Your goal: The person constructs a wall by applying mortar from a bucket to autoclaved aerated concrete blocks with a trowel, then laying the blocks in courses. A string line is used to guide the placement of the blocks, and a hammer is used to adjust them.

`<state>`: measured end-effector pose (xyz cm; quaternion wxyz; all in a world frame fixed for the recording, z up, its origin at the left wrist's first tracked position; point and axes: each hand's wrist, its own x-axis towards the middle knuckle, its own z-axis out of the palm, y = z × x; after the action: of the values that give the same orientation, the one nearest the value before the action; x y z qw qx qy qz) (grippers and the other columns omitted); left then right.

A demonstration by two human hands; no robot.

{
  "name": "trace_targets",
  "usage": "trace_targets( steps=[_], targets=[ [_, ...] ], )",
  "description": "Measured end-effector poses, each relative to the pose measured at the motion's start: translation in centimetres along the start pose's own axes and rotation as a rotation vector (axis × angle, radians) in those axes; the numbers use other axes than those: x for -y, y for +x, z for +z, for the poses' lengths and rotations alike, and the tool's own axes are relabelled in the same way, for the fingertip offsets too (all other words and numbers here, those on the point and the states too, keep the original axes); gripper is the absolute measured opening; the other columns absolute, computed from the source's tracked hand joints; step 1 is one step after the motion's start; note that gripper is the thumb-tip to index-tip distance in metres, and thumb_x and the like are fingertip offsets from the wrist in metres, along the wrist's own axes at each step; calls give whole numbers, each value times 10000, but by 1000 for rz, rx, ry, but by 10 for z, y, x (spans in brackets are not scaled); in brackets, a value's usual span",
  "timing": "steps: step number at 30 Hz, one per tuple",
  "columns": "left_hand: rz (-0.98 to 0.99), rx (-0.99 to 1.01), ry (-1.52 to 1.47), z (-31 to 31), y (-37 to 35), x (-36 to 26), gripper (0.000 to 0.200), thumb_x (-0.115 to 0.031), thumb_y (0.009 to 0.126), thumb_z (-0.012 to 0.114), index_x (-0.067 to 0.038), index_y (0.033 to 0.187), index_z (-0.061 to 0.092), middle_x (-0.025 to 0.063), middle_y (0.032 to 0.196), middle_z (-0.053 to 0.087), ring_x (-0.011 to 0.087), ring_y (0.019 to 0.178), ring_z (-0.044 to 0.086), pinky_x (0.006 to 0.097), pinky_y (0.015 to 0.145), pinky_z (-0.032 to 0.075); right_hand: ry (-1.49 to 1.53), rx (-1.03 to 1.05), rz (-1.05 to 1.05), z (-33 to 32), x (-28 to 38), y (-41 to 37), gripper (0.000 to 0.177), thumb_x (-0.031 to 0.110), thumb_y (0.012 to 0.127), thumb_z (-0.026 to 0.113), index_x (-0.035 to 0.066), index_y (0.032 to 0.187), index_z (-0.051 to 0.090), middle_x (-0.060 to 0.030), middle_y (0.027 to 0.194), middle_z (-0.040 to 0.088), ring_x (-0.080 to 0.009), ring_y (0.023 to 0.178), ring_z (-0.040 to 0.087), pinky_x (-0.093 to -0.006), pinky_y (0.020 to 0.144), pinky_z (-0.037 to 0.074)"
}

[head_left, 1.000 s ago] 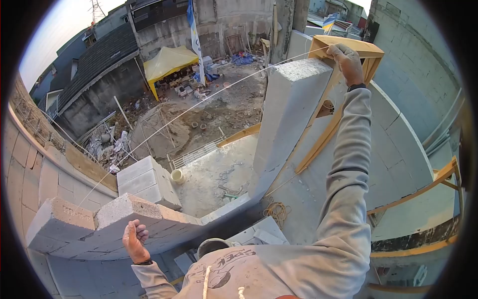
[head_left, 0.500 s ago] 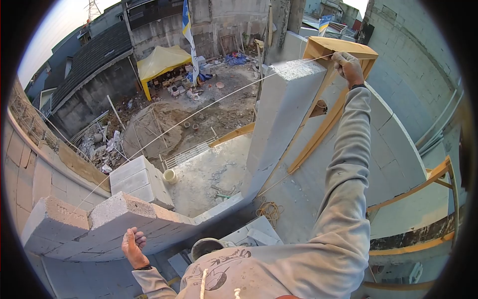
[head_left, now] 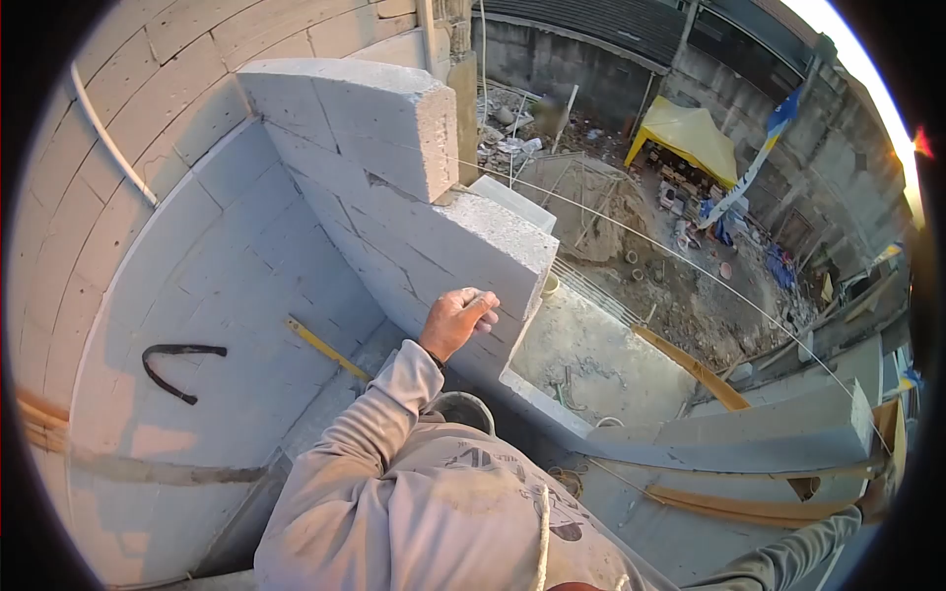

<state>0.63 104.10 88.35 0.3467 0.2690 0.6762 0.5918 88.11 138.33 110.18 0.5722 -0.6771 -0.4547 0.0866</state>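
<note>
My left hand [head_left: 460, 323] is closed with its fingers curled, just in front of the stepped block wall [head_left: 493, 231]; whatever it may hold is too small to make out. A thin white string [head_left: 641, 233] stretches from the upper block [head_left: 394, 118] across the yard to the far right. There my right hand [head_left: 875, 499] is at the dark edge of the view, near a wooden frame [head_left: 892, 433] and the end of a pale block column [head_left: 838, 424]. Its fingers are dim and mostly hidden.
A yellow level [head_left: 325, 348] leans below the wall at left, with a black strap-like piece [head_left: 158, 372] beside it. A bucket [head_left: 465, 409] stands close to my body. Beyond the wall are a ledge [head_left: 621, 364], a rubble yard and a yellow canopy [head_left: 690, 138].
The view has swung left toward the stepped wall. My left hand now appears near the middle, more closed than before, and my right hand has shifted to the lower right edge.
</note>
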Motion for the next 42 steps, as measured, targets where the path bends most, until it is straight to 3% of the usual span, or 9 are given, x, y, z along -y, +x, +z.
trace_targets(
  steps=[3,12,15,21,29,35,40,42],
  targets=[
    [19,-36,62,-8,-7,2,349,-335,910,576,3,934,657,62,761,660,110,654,606,236,620,491,11,-80,-160,-2,28,-42,384,182,926,538,50,1286,509,-78,1207,577,-197,934,570,-310,828,457],
    [-53,-143,13,-42,-5,16,376,-364,897,574,-2,939,666,72,770,666,107,633,602,250,609,497,47,-93,-231,13,54,-85,334,205,925,538,43,1218,521,-82,1143,581,-198,893,568,-314,789,455],
    [-41,-84,-166,-36,8,-12,375,-376,907,589,-17,997,651,46,817,663,99,674,598,232,643,480,58,-106,-231,13,55,-87,320,212,925,537,41,1195,525,-83,1122,582,-198,879,568,-315,776,454],
    [236,205,-399,0,46,-93,512,-401,895,613,-7,1218,565,70,939,667,141,831,640,252,734,505,97,-116,-228,17,56,-81,296,227,925,537,36,1150,534,-85,1080,584,-199,851,567,-317,749,453],
    [361,214,-633,2,59,-137,440,-378,911,594,-8,1149,593,77,931,675,137,811,654,241,707,530,127,-130,-230,16,55,-77,274,247,924,537,30,1089,545,-89,1023,588,-200,815,565,-321,715,451],
    [314,156,-565,-1,60,-134,395,-374,915,590,-23,1094,621,58,871,679,125,748,653,241,684,529,132,-132,-232,19,55,-74,267,263,923,537,25,1044,553,-91,980,590,-201,787,564,-323,688,450],
    [164,113,-656,4,60,-123,355,-367,928,572,-44,1064,626,41,870,675,113,752,647,232,670,524,139,-136,-238,17,53,-71,268,275,923,537,21,1006,560,-93,945,592,-202,764,563,-325,667,449],
    [192,91,-686,2,64,-119,339,-358,927,577,-46,1051,626,40,866,671,114,750,645,233,670,525,141,-143,-244,16,51,-70,271,280,922,537,20,991,563,-94,931,593,-202,755,562,-326,658,448]
  ],
)
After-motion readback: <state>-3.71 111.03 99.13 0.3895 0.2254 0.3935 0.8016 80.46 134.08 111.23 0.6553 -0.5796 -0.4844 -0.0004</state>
